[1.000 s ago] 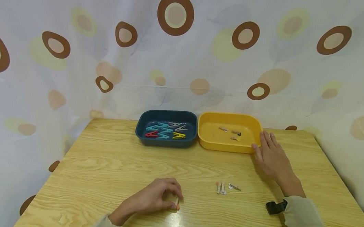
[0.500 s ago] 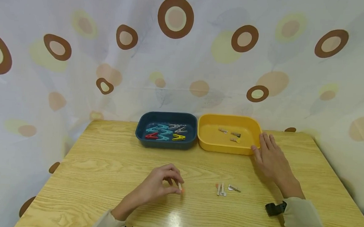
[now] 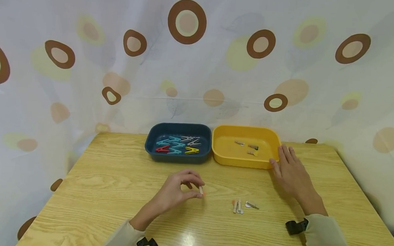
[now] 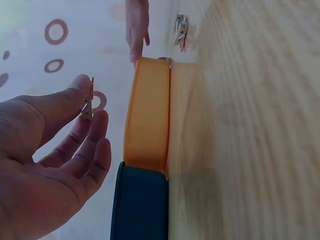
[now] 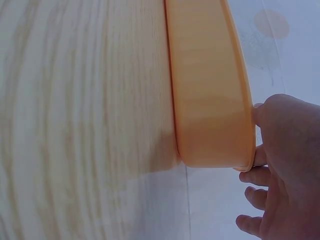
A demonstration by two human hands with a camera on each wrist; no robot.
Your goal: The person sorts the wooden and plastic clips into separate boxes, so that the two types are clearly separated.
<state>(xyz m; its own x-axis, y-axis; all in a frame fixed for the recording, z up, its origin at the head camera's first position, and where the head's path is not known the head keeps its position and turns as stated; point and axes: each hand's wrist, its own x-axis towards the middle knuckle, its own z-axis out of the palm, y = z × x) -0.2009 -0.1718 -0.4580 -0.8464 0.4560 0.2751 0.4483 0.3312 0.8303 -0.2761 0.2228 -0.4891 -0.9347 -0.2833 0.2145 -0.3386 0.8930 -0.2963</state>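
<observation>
My left hand (image 3: 175, 188) pinches a small wooden clothespin (image 3: 201, 190) with an orange piece on it, between thumb and fingertips, above the table. In the left wrist view the clothespin (image 4: 87, 106) points upward, its metal spring showing. My right hand (image 3: 293, 178) rests against the right end of the yellow tray (image 3: 241, 162), fingers extended along its side and thumb near the front corner. Inside that tray lie three small clothespins (image 3: 251, 153). On the table between my hands, several more small wooden clothespins (image 3: 239, 206) lie in a loose group.
Left of the yellow tray, and next to it, stands a dark blue tray (image 3: 178, 159) with several larger plastic clothespins (image 3: 177, 145) in turquoise, red, yellow and grey. A patterned cloth (image 3: 216, 72) hangs behind the wooden table (image 3: 113, 181).
The left hand has lifted the small clothespin off the table and carried it forward and slightly right. The right hand stays at the yellow tray.
</observation>
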